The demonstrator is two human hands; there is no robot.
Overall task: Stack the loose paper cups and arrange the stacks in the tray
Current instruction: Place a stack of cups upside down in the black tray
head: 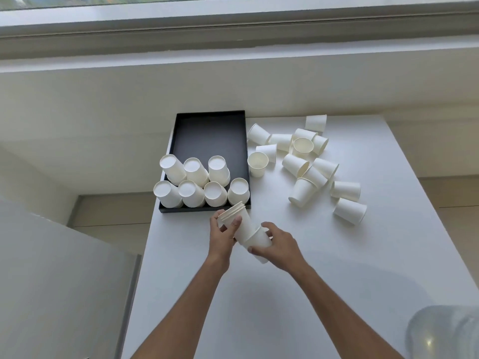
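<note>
A tilted stack of nested paper cups (239,224) sits between both hands, just in front of the near edge of the black tray (210,136). The left hand (223,233) grips its rim end with curled fingers; the right hand (278,246) grips a single cup (259,242) fitted over the stack's lower end. 7 upside-down stacks (201,181) fill the tray's near part. Loose cups (308,161) lie scattered on the white surface (259,307) to the tray's right, well apart from the hands.
</note>
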